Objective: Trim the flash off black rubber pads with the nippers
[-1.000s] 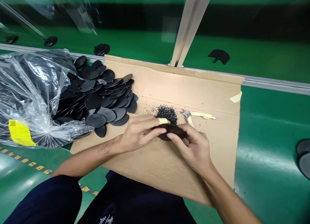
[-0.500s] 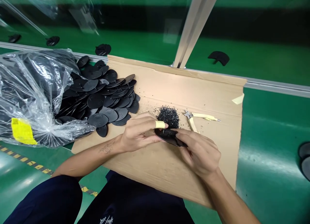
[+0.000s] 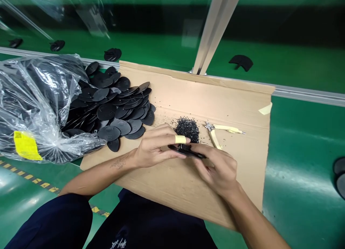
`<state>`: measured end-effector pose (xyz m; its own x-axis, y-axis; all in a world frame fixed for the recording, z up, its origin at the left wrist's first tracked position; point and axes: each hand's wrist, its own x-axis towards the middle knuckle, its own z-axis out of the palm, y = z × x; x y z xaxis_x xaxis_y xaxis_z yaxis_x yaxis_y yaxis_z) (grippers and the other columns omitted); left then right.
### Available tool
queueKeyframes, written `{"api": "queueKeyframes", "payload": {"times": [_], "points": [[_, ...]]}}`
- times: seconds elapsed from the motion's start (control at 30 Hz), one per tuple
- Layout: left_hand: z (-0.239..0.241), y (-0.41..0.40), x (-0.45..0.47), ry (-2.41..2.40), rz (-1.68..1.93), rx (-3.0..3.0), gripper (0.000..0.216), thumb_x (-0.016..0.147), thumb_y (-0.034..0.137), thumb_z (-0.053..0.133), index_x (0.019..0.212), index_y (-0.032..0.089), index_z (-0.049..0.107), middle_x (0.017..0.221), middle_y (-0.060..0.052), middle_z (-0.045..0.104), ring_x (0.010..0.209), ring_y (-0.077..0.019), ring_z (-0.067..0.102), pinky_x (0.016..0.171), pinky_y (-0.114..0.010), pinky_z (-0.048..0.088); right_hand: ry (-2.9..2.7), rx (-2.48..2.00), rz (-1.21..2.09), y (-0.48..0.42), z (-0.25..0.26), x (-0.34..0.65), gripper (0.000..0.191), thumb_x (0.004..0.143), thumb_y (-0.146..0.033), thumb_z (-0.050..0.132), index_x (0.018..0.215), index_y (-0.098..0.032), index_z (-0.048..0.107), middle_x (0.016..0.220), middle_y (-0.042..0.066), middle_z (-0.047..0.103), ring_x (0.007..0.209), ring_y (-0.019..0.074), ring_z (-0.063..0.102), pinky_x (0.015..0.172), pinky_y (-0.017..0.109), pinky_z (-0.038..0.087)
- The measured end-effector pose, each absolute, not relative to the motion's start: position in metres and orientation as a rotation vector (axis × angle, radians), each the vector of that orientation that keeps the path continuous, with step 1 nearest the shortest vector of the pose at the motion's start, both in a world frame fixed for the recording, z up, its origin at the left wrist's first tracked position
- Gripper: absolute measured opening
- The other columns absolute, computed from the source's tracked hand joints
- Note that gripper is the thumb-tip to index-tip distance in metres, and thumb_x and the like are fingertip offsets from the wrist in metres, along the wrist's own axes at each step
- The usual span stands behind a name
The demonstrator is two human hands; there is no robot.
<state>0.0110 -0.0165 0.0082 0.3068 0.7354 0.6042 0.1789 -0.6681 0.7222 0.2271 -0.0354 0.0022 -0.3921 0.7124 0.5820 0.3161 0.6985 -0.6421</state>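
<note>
- Clear plastic bag (image 3: 35, 105), far left on the green tabletop (image 3: 302, 162): crumpled, filled with black parts, a yellow label (image 3: 26, 145) on its near side.
- Heap of black discs (image 3: 118, 105): spills from the mouth of the bag onto the left part of the cardboard sheet (image 3: 215, 98); the discs overlap one another.
- Left hand (image 3: 153, 148): its grip is closed, thumb and fingers pinching the left edge of the black disc (image 3: 185, 152); a yellow band wraps the forefinger near its tip.
- Black disc: held above the middle of the cardboard sheet, between the two hands, seen almost edge-on.
- Pile of black trimmings (image 3: 188, 128): lies on the cardboard just beyond the held disc.
- Right hand (image 3: 221, 168): its grip is likewise closed, fingers curled round the right edge of the same disc.
- Cutting pliers (image 3: 219, 131): pale yellow handles, lying on the cardboard just right of the trimmings, touched by neither hand.
- Conveyor belt (image 3: 161, 51): green, beyond the metal rail; single black parts lie scattered along it.
</note>
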Motion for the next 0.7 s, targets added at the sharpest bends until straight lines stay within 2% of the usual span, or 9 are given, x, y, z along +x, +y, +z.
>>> {"api": "queueKeyframes", "payload": {"times": [0.1, 0.27, 0.43, 0.7], "points": [[0.011, -0.018, 0.01, 0.941, 1.296, 1.757, 0.03, 0.085, 0.037, 0.081, 0.11, 0.019, 0.079, 0.072, 0.0, 0.07, 0.063, -0.0088, 0.062, 0.06, -0.02, 0.052, -1.911, -0.869, 0.673, -0.04, 0.008, 0.225, 0.009, 0.102, -0.014, 0.069, 0.109, -0.019, 0.066, 0.095, 0.003, 0.073, 0.074, 0.0162, 0.07, 0.071, 0.025, 0.06], [0.014, -0.018, 0.012, 1.017, 1.203, 1.348, 0.029, 0.078, 0.043, 0.086, 0.09, 0.016, 0.082, 0.08, -0.005, 0.077, 0.069, -0.0133, 0.07, 0.062, -0.021, 0.058, -1.717, -1.026, 0.997, -0.042, 0.011, 0.222, 0.006, 0.099, -0.022, 0.073, 0.099, -0.019, 0.068, 0.074, -0.002, 0.063, 0.06, 0.0127, 0.057, 0.056, 0.022, 0.048], [0.015, -0.007, 0.009, 1.005, 1.364, 1.026, 0.031, 0.071, 0.043, 0.091, 0.082, 0.018, 0.078, 0.072, 0.0, 0.073, 0.06, -0.0081, 0.064, 0.059, -0.018, 0.055, -1.427, -1.109, 1.383, -0.036, 0.005, 0.222, 0.023, 0.095, -0.039, 0.079, 0.091, -0.018, 0.07, 0.074, 0.0, 0.063, 0.062, 0.0146, 0.057, 0.054, 0.022, 0.048], [0.014, 0.002, 0.01, 1.038, 1.332, 0.763, 0.036, 0.071, 0.043, 0.091, 0.08, 0.018, 0.069, 0.067, 0.004, 0.062, 0.062, -0.0072, 0.057, 0.062, -0.018, 0.052, -1.181, -1.118, 1.578, -0.036, 0.012, 0.224, 0.038, 0.084, -0.051, 0.09, 0.09, -0.018, 0.071, 0.08, 0.003, 0.068, 0.069, 0.0164, 0.064, 0.063, 0.023, 0.057]]}}
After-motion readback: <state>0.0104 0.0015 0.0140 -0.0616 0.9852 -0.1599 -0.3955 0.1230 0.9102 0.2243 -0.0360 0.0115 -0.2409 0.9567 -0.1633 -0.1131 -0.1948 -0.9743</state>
